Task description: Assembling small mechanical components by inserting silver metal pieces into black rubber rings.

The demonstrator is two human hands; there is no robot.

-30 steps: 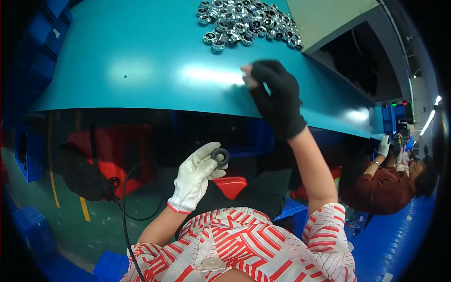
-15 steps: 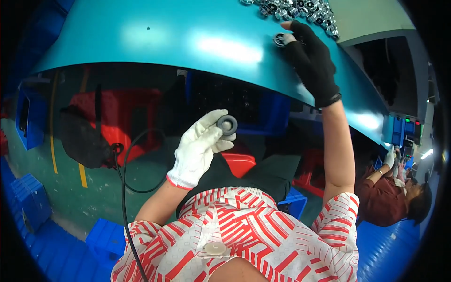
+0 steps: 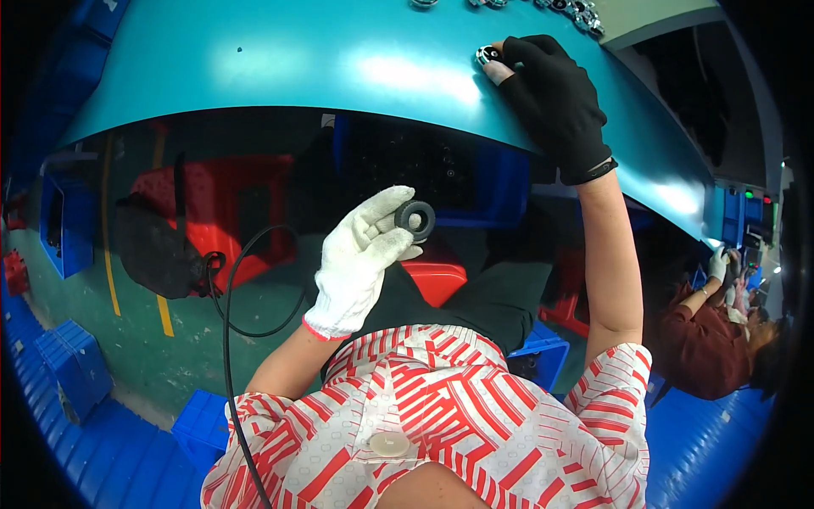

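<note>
In a white knit glove, my left hand (image 3: 363, 254) pinches a small black rubber tyre (image 3: 402, 222) by its side, its hole facing up. It is held off the table, in front of my body. My right hand (image 3: 555, 106), in a black glove with bare fingertips, is closed on a small shiny chrome wheel hub (image 3: 487, 55) above the teal tabletop (image 3: 322, 81). Several more chrome hubs (image 3: 581, 15) lie at the far edge of the table, partly cut off by the picture's rim.
Under the table stands a dark-filled blue crate (image 3: 500, 182). Red stools (image 3: 216, 191) and a black bag (image 3: 153, 246) are at left, with a black cable (image 3: 227, 339) running down past my left arm. Another person (image 3: 708, 339) works at far right.
My right hand has lifted the chrome hub a little and shifted it away from the pile. The view has tilted, so less of the pile shows. My left hand still holds the tyre.
</note>
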